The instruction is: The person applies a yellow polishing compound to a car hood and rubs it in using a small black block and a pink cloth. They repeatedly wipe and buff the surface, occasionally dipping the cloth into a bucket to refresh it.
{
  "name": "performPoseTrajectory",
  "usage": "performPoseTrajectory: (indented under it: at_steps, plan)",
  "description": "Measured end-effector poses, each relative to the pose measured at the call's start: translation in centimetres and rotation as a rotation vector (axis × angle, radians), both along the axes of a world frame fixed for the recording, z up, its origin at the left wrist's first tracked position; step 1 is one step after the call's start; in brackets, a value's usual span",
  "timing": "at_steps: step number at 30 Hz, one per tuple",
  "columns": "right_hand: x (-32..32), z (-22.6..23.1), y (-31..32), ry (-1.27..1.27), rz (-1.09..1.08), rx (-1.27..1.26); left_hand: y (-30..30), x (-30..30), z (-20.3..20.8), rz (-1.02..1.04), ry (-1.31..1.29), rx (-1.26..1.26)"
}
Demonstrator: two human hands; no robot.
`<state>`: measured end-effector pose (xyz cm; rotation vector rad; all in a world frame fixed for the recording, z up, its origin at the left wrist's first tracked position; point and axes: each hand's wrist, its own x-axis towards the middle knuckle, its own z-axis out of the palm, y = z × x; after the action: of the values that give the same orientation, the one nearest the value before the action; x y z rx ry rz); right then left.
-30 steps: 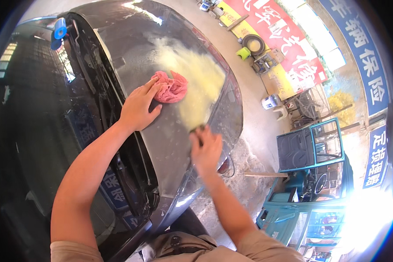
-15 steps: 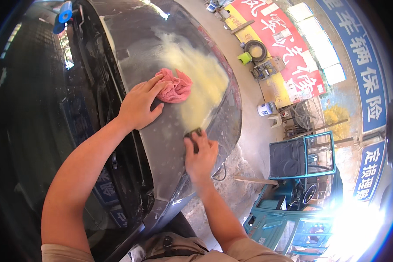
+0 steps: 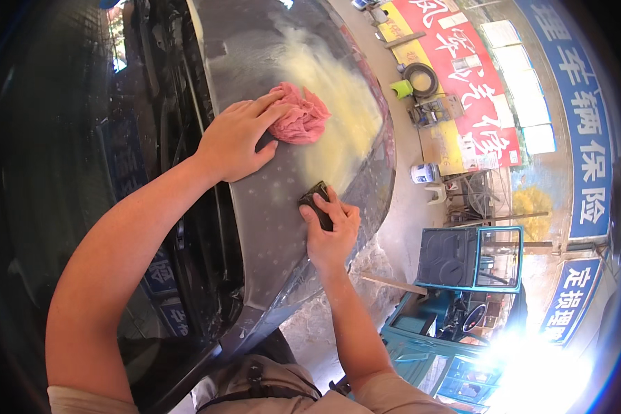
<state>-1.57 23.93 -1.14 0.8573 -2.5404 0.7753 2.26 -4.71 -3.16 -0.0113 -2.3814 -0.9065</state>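
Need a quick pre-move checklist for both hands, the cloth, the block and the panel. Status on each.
1. Right hand grip on dark block: ok, thumb and fingers around it.
2. Left hand on pink cloth: ok, fingers touch it, thumb apart.
3. Cloth clear of block: ok, a gap shows between them.
4. Grey panel free of marks: not ok, pale spots show.
5. Yellow patch level with the panel: cannot tell from this view.
6. Block's underside clean: cannot tell, it's hidden.
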Motion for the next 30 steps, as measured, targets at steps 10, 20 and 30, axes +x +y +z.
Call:
performPoseTrajectory:
  at_steps: [10, 20, 30]
  plan:
    - [-12.7, 2.9, -1.0, -0.02, -0.169, 0.063, 2.0, -2.0, 0.3, -0.042, 0.013, 0.008]
    - [-17.3, 2.5, 0.8, -0.096, -0.291, 0.069, 1.8, -2.0, 1.1, -0.043, -0.012, 0.02]
    - [-2.8, -0.8, 2.9, 0.109, -0.152, 0.064, 0.9, -0.6, 0.3, -0.02, -0.032, 0.021]
